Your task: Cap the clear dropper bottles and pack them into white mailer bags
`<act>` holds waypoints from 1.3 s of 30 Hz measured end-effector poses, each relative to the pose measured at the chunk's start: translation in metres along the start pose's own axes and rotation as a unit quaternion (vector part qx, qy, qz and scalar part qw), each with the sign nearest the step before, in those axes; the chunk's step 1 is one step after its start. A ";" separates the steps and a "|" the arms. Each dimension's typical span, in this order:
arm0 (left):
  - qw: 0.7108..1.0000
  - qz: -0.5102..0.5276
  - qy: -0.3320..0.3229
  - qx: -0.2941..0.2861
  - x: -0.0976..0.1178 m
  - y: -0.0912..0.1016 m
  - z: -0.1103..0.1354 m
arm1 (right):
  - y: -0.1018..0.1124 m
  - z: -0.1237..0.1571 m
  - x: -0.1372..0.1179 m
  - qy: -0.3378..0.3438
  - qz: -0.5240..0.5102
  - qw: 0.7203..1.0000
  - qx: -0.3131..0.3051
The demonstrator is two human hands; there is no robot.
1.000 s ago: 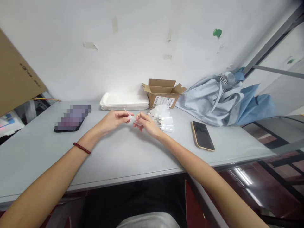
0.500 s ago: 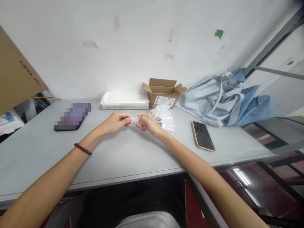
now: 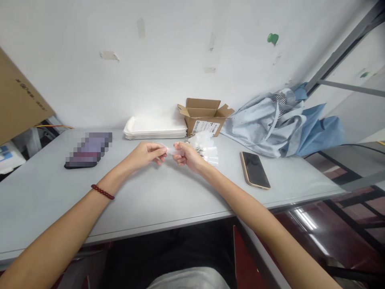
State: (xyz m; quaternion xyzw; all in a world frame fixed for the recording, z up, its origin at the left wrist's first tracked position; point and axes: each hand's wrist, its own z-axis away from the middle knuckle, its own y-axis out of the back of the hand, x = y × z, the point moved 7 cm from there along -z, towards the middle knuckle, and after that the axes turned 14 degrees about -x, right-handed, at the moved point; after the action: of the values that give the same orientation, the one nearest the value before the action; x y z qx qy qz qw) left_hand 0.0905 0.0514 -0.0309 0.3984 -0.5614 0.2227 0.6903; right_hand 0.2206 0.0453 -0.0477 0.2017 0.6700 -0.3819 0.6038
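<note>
My left hand [image 3: 146,154] and my right hand [image 3: 185,155] meet above the middle of the grey table [image 3: 156,196], fingers pinched together. Between the fingertips sits a small clear plastic bottle [image 3: 170,150], held from both ends. Just behind my right hand lies a pile of small clear plastic bottles with white caps [image 3: 206,148]. A red bead bracelet [image 3: 102,192] circles my left wrist.
An open cardboard box [image 3: 202,116] and a stack of white trays [image 3: 155,128] stand against the wall. A phone [image 3: 254,169] lies face up at the right, a dark device [image 3: 88,150] at the left. Blue cloth [image 3: 279,124] is heaped at the back right.
A thin white stem that stuck up from my left hand one second ago is no longer visible. The two hands have closed together on the small bottle.
</note>
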 end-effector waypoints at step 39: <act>0.998 -0.057 -0.010 0.033 0.007 -0.006 0.001 | 0.011 0.001 -0.002 0.036 0.139 0.985 0.093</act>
State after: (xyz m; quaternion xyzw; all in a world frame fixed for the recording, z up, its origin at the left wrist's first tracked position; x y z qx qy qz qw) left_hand 0.0963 0.0459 -0.0264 0.4541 -0.5369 0.1975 0.6830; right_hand 0.2297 0.0521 -0.0483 0.3616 0.6184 -0.3471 0.6052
